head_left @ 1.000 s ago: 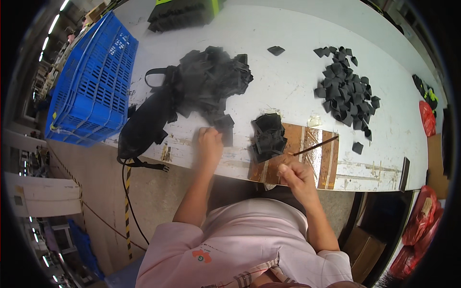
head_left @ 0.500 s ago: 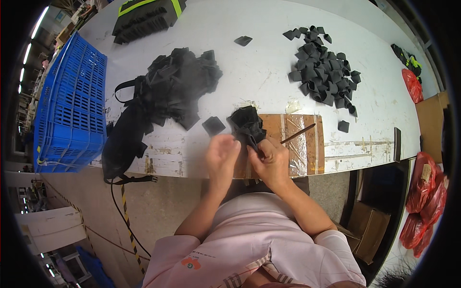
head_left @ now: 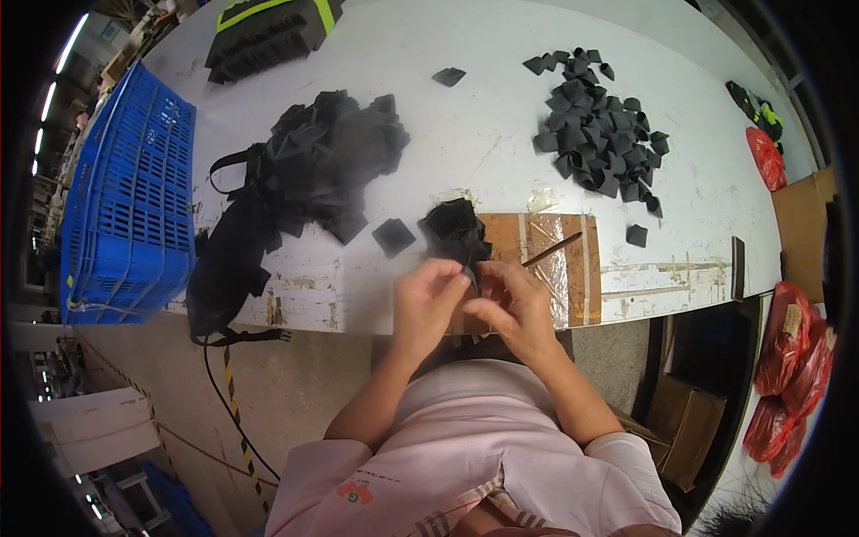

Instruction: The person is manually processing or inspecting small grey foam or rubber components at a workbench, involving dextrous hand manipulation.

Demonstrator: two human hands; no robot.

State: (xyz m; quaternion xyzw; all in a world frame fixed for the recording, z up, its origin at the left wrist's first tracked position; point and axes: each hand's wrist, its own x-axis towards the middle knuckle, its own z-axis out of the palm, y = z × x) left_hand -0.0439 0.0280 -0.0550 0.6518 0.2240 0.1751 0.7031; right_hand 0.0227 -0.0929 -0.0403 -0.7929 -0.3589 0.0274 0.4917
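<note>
Close to the table's near edge, my left hand (head_left: 428,302) pinches a small black fabric piece (head_left: 472,285) between thumb and fingers. Beside it my right hand (head_left: 523,309) has its thumb and fingers spread, with the fingertips close to that piece. Just beyond both hands lies a small heap of black fabric pieces (head_left: 455,224), partly on a taped brown cardboard sheet (head_left: 512,234). A thin dark stick (head_left: 555,248) rests on the cardboard, right of my right hand. One flat black square (head_left: 394,237) lies left of the heap.
A large black fabric pile (head_left: 322,161) spreads at left, with a black bag-like item (head_left: 228,268) by it. Folded black pieces (head_left: 608,134) are heaped at right. A blue crate (head_left: 130,206) stands at the left edge; red plastic bags (head_left: 787,349) lie at far right.
The right hand has let go of the small black fabric piece and spread its fingers. My left hand has moved right and now pinches the piece.
</note>
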